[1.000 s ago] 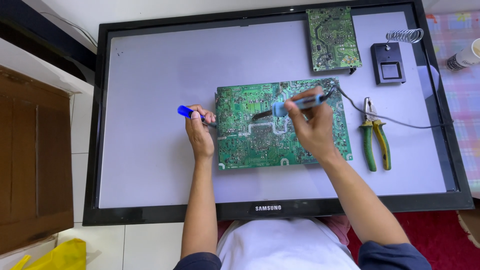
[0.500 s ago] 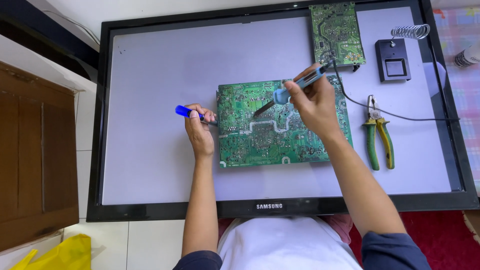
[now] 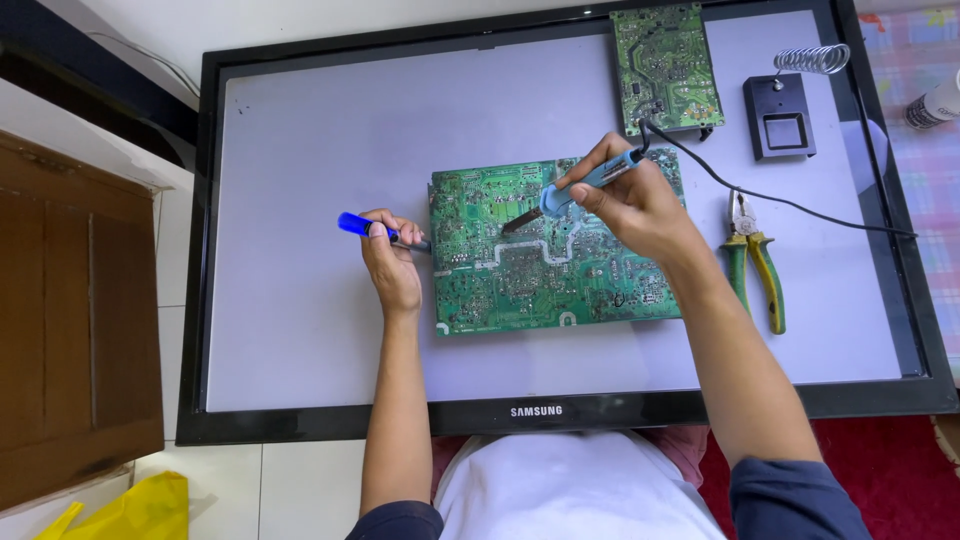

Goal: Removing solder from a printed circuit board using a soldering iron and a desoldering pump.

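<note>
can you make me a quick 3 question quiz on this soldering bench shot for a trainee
1. True or false: the right hand holds a blue-handled soldering iron over the large green circuit board.
2. Which tool lies to the right of that board? A) a hammer B) green and yellow pliers C) a tape measure
3. Fill in: the left hand grips a tool with a ____ handle at the board's left edge.

Key
1. True
2. B
3. Blue
</note>
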